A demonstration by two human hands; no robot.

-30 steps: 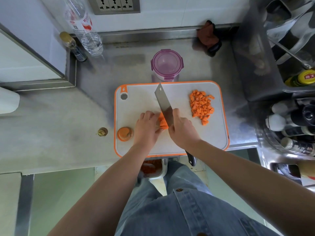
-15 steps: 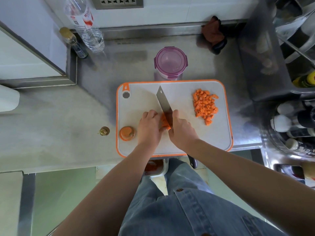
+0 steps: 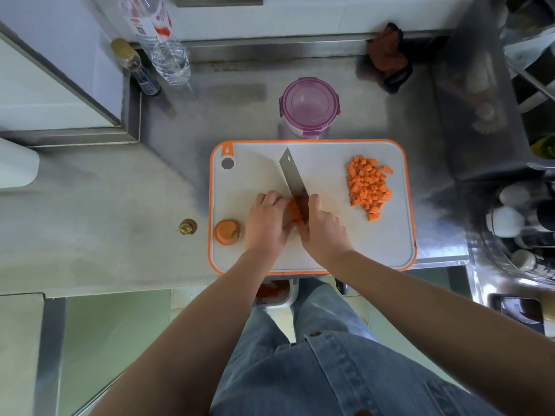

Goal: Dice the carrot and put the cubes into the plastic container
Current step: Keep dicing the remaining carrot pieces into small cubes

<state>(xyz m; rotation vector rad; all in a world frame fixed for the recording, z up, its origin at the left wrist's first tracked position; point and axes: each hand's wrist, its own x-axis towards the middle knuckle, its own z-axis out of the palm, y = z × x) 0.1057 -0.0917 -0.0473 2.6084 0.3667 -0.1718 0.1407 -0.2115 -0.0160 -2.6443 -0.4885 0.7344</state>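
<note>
Left hand (image 3: 265, 223), fingers curled, holds down the carrot (image 3: 293, 213) near the centre of the cutting board (image 3: 330, 253); a cut carrot end (image 3: 228, 232) lies at this hand's 9 o'clock, by the board's edge. Right hand (image 3: 322, 232) grips the knife (image 3: 294, 178), fingers wrapped round the handle; the blade touches the carrot's right side, tip toward 11 o'clock. Cubes (image 3: 368, 186) lie heaped at the board's 2 o'clock, well apart from the blade. Plastic container (image 3: 309, 105) stands on the counter at the board's 12 o'clock, just beside its far edge.
</note>
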